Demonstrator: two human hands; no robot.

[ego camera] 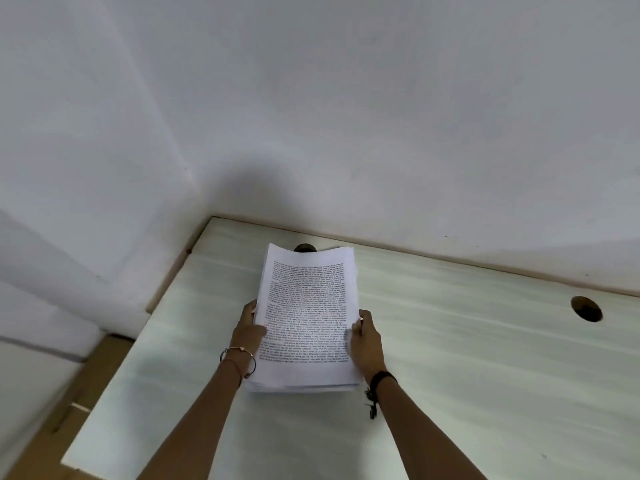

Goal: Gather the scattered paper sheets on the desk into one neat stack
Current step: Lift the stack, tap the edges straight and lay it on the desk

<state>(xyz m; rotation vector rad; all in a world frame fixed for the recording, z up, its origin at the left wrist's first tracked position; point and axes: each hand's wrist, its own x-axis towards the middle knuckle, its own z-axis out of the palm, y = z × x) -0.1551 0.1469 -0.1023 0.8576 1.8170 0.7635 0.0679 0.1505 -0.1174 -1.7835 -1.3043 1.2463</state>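
Two hands hold one stack of paper [306, 317] over the pale counter [450, 375], near its far left corner. The left hand [247, 329] grips the stack's left edge about halfway along, with its thumb laid across the top sheet and the rest of its fingers [250, 306] curled around behind the edge. The right hand [369, 341] grips the right edge at much the same height, thumb on the printed face and the other fingers hidden behind the paper.

The sheets sit together as one thick pile, with the top page covered in lines of print that run upside down from this view. The near end shows the layered edges of many sheets, slightly uneven, and the far end curls up a little. The near end sits low over the counter with a shadow beneath it; whether it touches the surface cannot be told.

A thin bracelet [239, 358] circles the left wrist and a dark band [382, 377] with a hanging cord circles the right wrist. A round hole [586, 308] is cut in the counter well to the right, and another hole [304, 247] peeks out just behind the stack's far end. A white wall [346, 116] rises behind the counter, and a brown floor [104, 368] shows at the left.
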